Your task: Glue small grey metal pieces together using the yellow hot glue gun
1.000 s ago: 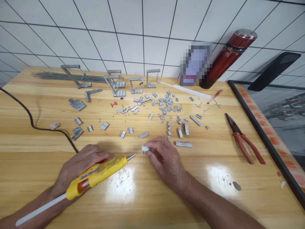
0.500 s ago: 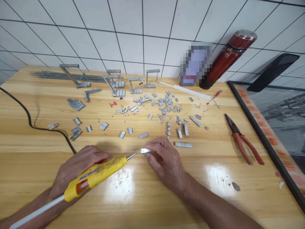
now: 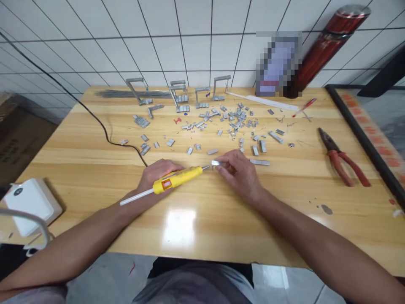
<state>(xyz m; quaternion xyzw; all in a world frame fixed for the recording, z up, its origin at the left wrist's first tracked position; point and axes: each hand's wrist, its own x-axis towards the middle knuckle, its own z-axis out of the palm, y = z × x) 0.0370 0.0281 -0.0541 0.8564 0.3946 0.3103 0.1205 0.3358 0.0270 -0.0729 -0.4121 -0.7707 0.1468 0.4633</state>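
My left hand [image 3: 156, 172] is wrapped round a yellow hot glue gun [image 3: 185, 176], with a white glue stick [image 3: 136, 197] sticking out of its back end. The metal nozzle points right, very close to a small silver block [image 3: 215, 163]; whether they touch I cannot tell. My right hand [image 3: 238, 169] pinches that block between thumb and fingertips, just above the table. Beyond my hands lie many loose silver pieces [image 3: 238, 116]. Several small silver stands [image 3: 218, 98], each an upright with a top arm on a flat base, line the back.
Red-handled pliers [image 3: 337, 156] lie at the right beside a dark-framed panel [image 3: 363, 126]. A red flask [image 3: 329, 46] stands near the tiled wall. A black cord [image 3: 106, 133] runs across the left side. At the left edge sits a white box-like device [image 3: 34, 204].
The view has pulled back and tilted down, showing the table's front edge and my lap. The glue gun nozzle and the silver block are closer together. Both hands keep their hold.
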